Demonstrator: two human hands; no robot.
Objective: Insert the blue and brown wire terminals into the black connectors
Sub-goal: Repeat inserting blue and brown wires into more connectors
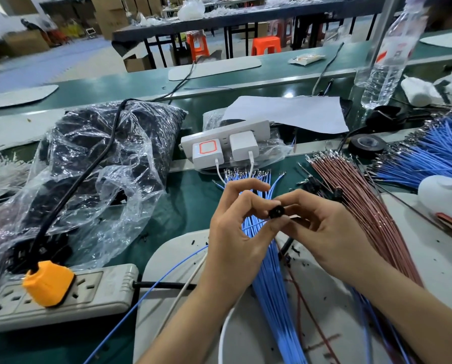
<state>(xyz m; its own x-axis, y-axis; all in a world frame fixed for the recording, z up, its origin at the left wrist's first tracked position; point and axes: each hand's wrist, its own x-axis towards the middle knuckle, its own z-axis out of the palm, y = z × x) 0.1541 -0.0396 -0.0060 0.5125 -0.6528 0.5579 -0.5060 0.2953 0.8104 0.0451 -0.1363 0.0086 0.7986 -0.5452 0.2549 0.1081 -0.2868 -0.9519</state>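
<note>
over a green workbench (pixel 193 200), the right hand (pixel 324 227) pinches a small black connector (pixel 277 212) between thumb and fingertips. the left hand (pixel 232 227), fingers curled, pinches a blue wire (pixel 255 224) whose end meets the connector. a bundle of blue wires (pixel 269 271) lies beneath both hands, brown wires (pixel 364 206) just right of it

Bare green mat (pixel 190 203) lies open between the plastic bag (pixel 109 164) and blue wires (pixel 269 258); brown wires (pixel 364 206) crowd the right.

Black connector (pixel 277 213) (small, round) above blue wires (pixel 274 285).
</note>
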